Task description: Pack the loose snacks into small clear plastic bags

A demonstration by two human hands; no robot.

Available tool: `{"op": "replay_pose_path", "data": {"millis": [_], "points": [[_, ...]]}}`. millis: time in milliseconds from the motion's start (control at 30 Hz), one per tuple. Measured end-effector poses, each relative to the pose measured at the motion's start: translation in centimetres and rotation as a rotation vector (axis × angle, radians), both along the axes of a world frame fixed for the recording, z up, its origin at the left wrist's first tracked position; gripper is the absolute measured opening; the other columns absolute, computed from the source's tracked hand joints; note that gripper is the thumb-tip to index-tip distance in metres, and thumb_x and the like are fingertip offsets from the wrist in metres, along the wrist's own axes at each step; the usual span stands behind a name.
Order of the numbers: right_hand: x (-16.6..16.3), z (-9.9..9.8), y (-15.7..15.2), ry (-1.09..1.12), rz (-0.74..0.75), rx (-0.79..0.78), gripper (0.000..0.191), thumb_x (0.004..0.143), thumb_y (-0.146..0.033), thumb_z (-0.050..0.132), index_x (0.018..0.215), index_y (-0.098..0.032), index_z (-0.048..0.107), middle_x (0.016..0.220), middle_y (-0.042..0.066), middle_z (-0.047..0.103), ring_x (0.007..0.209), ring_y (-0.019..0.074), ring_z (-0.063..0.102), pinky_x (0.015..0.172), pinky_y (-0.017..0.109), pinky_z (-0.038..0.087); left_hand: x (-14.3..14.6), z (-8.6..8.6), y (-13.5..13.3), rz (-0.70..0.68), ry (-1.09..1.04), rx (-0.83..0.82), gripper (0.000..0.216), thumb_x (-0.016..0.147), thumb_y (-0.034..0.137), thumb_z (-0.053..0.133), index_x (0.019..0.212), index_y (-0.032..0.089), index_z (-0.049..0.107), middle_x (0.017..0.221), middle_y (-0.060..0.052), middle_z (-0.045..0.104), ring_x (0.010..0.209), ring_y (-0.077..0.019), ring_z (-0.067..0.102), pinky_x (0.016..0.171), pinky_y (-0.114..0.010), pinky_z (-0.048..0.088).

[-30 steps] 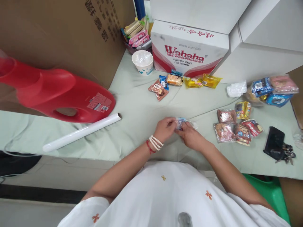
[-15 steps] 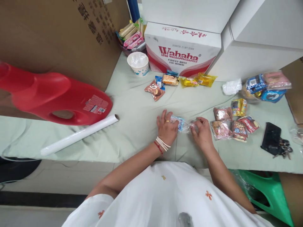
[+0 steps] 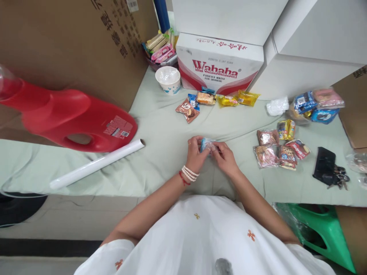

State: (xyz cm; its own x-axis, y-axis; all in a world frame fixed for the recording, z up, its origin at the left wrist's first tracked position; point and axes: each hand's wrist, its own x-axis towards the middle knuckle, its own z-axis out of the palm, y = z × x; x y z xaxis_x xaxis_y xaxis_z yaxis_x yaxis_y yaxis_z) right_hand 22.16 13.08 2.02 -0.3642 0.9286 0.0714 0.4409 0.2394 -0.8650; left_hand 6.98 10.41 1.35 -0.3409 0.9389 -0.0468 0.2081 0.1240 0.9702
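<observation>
Between my two hands, just above or on the green cloth, is a small blue snack packet [image 3: 204, 143] with clear crinkled plastic around it. My left hand [image 3: 196, 154] grips its left side, thumb across the front; a ring and a beaded bracelet show on this arm. From the right, my right hand [image 3: 225, 156] pinches the clear plastic with its fingertips. The packet's print is too small to read. To the right of my hands lie several wrapped snacks, among them a brown packet [image 3: 267, 137] and a red packet [image 3: 298, 148].
A red jug [image 3: 83, 118] and a white roll [image 3: 97, 164] lie on the left. Behind stand a paper cup [image 3: 168, 80], a Wahaha carton [image 3: 219, 65] and a row of snacks [image 3: 205, 98]. A black phone [image 3: 323, 164] with keys [image 3: 340, 178] is at right.
My right hand has moved left, close to my left hand. The clear plastic, stretched out to the right before, is now gathered against the blue packet.
</observation>
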Motion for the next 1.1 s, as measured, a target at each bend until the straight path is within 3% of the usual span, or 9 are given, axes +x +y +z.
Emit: {"op": "replay_pose_path", "data": {"millis": [133,233,367,467,600,767,900,1033,1100], "points": [[1.3,1.9,-2.3,0.081,-0.111,-0.056,0.043,0.099,-0.055,0.055,0.125,-0.022,0.064,0.12,0.012,0.066,0.108,0.0248,0.063,0.093,0.04,0.054,1.5,2.3,-1.9,-0.126,-0.352,0.113,0.037,0.086,0.03,0.069,0.118,0.022,0.053,0.123,-0.009,0.058,0.119,-0.0221,0.061,0.106,-0.043,0.052],[2.9,2.4,-4.0,0.141,-0.249,-0.198,0.039,0.097,-0.055,0.059,0.115,-0.021,0.064,0.105,0.007,0.067,0.092,0.0212,0.063,0.081,0.034,0.053,3.4,3.1,-3.3,-0.354,-0.442,0.165,0.041,0.09,0.031,0.068,0.127,0.023,0.051,0.13,-0.011,0.06,0.126,-0.0236,0.062,0.114,-0.047,0.047],[6.1,0.9,-6.3,0.275,-0.388,-0.389,0.032,0.09,-0.051,0.068,0.101,-0.021,0.065,0.082,-0.001,0.063,0.076,0.0165,0.057,0.073,0.029,0.049,5.1,2.6,-4.2,-0.579,-0.47,0.085,0.047,0.089,0.031,0.071,0.131,0.024,0.051,0.137,-0.014,0.06,0.13,-0.0279,0.062,0.115,-0.051,0.047],[9.2,-0.7,-7.4,0.396,-0.642,-0.49,0.035,0.079,-0.05,0.077,0.092,-0.02,0.065,0.071,-0.005,0.056,0.065,0.0127,0.05,0.061,0.025,0.045,4.9,1.8,-4.1,-0.553,-0.475,0.012,0.045,0.088,0.034,0.071,0.129,0.024,0.053,0.135,-0.013,0.06,0.129,-0.0278,0.061,0.111,-0.05,0.05],[13.3,-1.8,-6.9,0.48,-0.978,-0.442,0.039,0.06,-0.044,0.086,0.076,-0.02,0.06,0.063,-0.008,0.05,0.06,0.0101,0.045,0.059,0.024,0.047,2.7,0.9,-3.6,-0.492,-0.399,-0.034,0.037,0.088,0.031,0.069,0.121,0.024,0.055,0.127,-0.01,0.061,0.118,-0.023,0.065,0.104,-0.044,0.054],[15.5,-2.0,-4.3,0.48,-1.017,-0.375,0.039,0.056,-0.04,0.085,0.078,-0.02,0.061,0.068,-0.006,0.057,0.063,0.0121,0.052,0.064,0.028,0.054,-0.6,0.3,-3.9,-0.419,-0.222,-0.037,0.031,0.089,0.031,0.065,0.117,0.021,0.057,0.117,-0.009,0.064,0.11,-0.0207,0.068,0.097,-0.041,0.059],[16.3,-1.4,-2.7,0.122,-0.959,-0.284,0.039,0.068,-0.053,0.075,0.085,-0.019,0.065,0.069,0.0,0.064,0.062,0.0169,0.057,0.061,0.031,0.052,-4.4,0.4,-5.3,-0.3,0.042,0.006,0.026,0.094,0.034,0.06,0.117,0.021,0.059,0.114,-0.009,0.066,0.104,-0.02,0.07,0.093,-0.04,0.061],[18.6,1.2,-2.1,-0.721,-0.716,-0.196,0.036,0.082,-0.057,0.063,0.074,-0.022,0.068,0.059,0.006,0.062,0.058,0.0235,0.057,0.06,0.036,0.044,-9.0,0.4,-8.2,-0.135,0.413,0.057,0.019,0.097,0.032,0.057,0.111,0.022,0.062,0.116,-0.009,0.066,0.104,-0.0211,0.067,0.09,-0.039,0.061],[19.6,3.2,-1.4,-1.029,-0.615,-0.147,0.042,0.086,-0.061,0.06,0.068,-0.024,0.069,0.054,0.008,0.058,0.055,0.0253,0.054,0.06,0.038,0.039,-10.9,0.0,-10.0,-0.073,0.568,0.072,0.016,0.097,0.03,0.056,0.11,0.021,0.063,0.118,-0.01,0.066,0.109,-0.0233,0.067,0.091,-0.041,0.061]]}}
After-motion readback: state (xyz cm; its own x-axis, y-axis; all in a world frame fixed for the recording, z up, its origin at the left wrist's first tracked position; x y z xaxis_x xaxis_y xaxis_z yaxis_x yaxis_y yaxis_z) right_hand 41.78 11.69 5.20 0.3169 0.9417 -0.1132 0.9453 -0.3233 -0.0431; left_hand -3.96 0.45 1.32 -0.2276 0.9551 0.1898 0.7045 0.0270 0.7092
